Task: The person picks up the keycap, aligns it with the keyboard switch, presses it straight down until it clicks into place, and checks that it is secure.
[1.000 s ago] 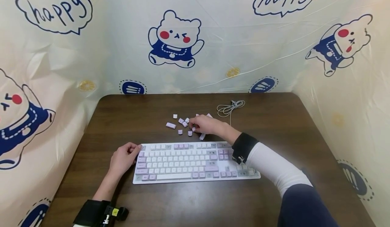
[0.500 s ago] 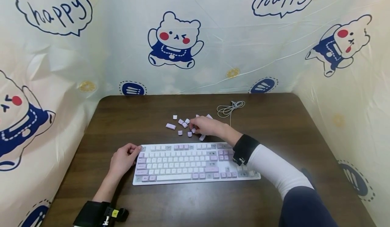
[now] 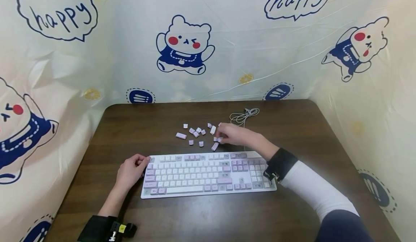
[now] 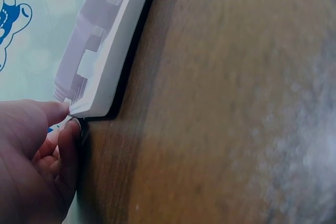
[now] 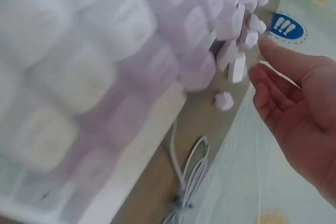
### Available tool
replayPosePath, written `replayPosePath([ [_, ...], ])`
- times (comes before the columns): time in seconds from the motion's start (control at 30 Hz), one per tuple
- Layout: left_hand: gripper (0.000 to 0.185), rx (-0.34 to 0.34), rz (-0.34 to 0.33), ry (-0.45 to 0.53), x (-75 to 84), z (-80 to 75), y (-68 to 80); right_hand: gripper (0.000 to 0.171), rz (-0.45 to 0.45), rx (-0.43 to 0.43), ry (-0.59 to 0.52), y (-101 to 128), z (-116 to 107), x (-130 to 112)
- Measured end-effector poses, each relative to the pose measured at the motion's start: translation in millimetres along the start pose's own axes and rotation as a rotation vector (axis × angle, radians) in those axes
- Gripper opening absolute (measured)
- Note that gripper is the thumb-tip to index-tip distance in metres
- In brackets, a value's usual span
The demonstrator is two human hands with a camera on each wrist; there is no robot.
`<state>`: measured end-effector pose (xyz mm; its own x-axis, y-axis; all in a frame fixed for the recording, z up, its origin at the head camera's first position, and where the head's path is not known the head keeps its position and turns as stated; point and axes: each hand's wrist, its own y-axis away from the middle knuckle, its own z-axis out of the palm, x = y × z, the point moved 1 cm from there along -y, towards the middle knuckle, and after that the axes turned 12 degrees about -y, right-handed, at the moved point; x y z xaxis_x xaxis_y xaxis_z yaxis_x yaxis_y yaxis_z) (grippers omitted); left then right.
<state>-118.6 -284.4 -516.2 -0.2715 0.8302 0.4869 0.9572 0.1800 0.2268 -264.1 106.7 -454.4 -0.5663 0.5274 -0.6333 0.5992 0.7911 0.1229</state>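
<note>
A white and lilac keyboard [image 3: 191,177] lies on the brown table, with grey gaps among its keys. My left hand [image 3: 131,169] pinches its far left corner; in the left wrist view the thumb [image 4: 55,111] is on top and curled fingers sit at the side. Beyond the keyboard's back edge, small lilac keycaps [image 3: 196,134] are scattered, some square and some long. My right hand [image 3: 235,134] hovers among the rightmost keycaps, fingertips beside a small keycap [image 3: 215,139]. From the right wrist, thumb and fingers look apart, and I see nothing between them.
A tied grey cable [image 3: 245,116] lies behind my right hand and runs toward the keyboard. Patterned sheets [image 3: 185,47] hang behind and beside the table [image 3: 195,220]. The right forearm crosses above the keyboard's right end.
My right hand has moved right from the middle keycaps, uncovering several of them. The keycap at its fingertips earlier no longer shows in that spot. The left hand stays on the keyboard corner.
</note>
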Motion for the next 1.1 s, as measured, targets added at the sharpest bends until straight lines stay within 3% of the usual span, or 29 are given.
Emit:
replayPosePath([
  [0.3,0.043,0.037,0.011,0.000,0.7,2.3,0.4,0.017,0.009,0.097,-0.092,57.0,-8.7,19.6],
  [0.5,0.044,0.031,0.005,-0.013,-2.3,1.0,0.5,0.015,0.034,0.092,-0.104,87.2,-12.2,34.1],
  [0.8,0.045,0.027,0.014,-0.019,-1.8,1.0,-0.3,0.015,0.209,0.046,-0.183,128.1,-11.8,39.3],
  [1.1,0.047,0.011,-0.004,-0.005,-0.3,0.3,0.5,0.009,0.297,0.027,-0.185,156.3,-9.1,42.1],
])
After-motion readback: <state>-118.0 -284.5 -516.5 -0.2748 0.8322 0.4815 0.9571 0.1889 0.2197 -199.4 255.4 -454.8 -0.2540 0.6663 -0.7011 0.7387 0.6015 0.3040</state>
